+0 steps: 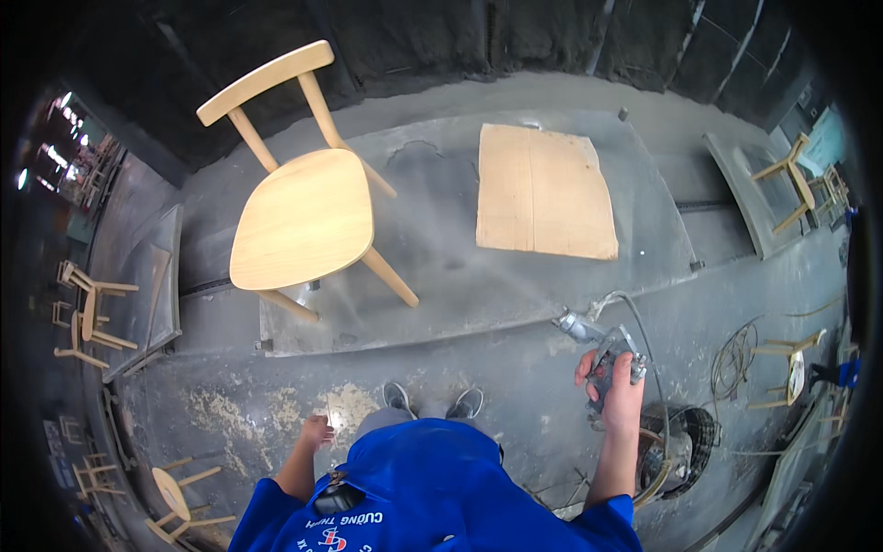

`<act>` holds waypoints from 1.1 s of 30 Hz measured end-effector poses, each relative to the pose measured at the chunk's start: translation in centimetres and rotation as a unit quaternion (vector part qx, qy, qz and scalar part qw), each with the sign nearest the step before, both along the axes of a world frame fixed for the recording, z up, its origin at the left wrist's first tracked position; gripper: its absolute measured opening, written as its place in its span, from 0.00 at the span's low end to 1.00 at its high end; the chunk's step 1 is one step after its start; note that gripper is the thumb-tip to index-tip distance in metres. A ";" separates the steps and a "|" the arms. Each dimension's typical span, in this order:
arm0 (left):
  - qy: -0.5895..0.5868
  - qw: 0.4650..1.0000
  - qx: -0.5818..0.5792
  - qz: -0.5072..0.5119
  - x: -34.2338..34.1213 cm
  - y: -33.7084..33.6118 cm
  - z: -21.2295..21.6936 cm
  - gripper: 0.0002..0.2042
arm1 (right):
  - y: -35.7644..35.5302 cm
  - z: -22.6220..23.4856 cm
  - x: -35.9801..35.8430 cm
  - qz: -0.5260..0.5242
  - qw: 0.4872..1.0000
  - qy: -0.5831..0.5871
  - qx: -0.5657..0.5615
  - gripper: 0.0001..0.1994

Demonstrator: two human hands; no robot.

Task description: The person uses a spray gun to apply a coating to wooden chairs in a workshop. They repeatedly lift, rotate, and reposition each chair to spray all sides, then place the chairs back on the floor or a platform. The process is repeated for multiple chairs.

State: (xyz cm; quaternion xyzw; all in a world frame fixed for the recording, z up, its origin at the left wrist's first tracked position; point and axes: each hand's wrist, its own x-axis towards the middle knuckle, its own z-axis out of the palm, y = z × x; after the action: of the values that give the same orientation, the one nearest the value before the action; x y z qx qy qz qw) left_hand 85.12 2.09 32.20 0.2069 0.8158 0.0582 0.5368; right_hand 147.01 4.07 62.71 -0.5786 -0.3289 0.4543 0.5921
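Note:
My right hand [618, 386] is closed around the grip of a grey spray gun [596, 342], whose nozzle points up and left toward the platform. A hose runs from the gun down to the right. My left hand [315, 431] hangs by my side, fingers loosely curled, holding nothing. A pale wooden chair [299, 216] stands on the grey platform [441, 304] ahead of me, to the left. A flat sheet of cardboard [544, 191] lies on the platform to the right of the chair.
A round dark container [685, 451] sits on the floor by my right arm. Unfinished wooden chairs [87, 317] stand at the left, more chair frames [791, 179] at the right, a small stool [175, 497] at lower left. Coiled wire [736, 354] lies on the floor.

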 end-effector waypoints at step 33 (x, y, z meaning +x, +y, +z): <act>0.025 0.994 0.055 0.094 -4.7 -9.8 5.6 0.21 | 3.6 -9.4 -18.2 0.231 0.950 -0.006 -0.208 0.19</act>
State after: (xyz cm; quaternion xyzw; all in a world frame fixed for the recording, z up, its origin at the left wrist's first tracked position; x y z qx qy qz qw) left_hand 80.40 -7.66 37.79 0.1599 0.8404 0.1482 0.4962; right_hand 128.81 7.72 53.27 -0.6000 -0.3553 0.6337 0.3349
